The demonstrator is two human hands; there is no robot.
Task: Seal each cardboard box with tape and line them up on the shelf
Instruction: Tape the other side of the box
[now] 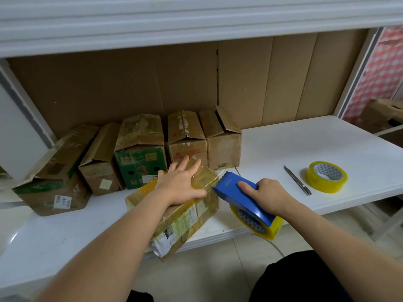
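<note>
2 bare hands work at a white shelf [305, 136]: left hand [182, 182], fingers spread flat, pins a stiff, tape-slick brown cardboard box [187, 216] at its front edge, right hand [269, 196] gripping a blue tape dispenser [237, 194].

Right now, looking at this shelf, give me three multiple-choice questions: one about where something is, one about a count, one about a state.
1. Where does the spare tape roll lie?
A. right of the utility knife
B. on top of a box
C. on the floor

2. How many boxes stand in the back row?
A. three
B. five
C. seven

3. What is the right hand doing?
A. resting empty
B. gripping the blue tape dispenser
C. holding the knife

Answers:
1 A, the roll sits on the shelf just past the knife.
2 B, five stand side by side by the back wall.
3 B, its fingers wrap the dispenser, while the left hand presses flat on the front box.
</note>
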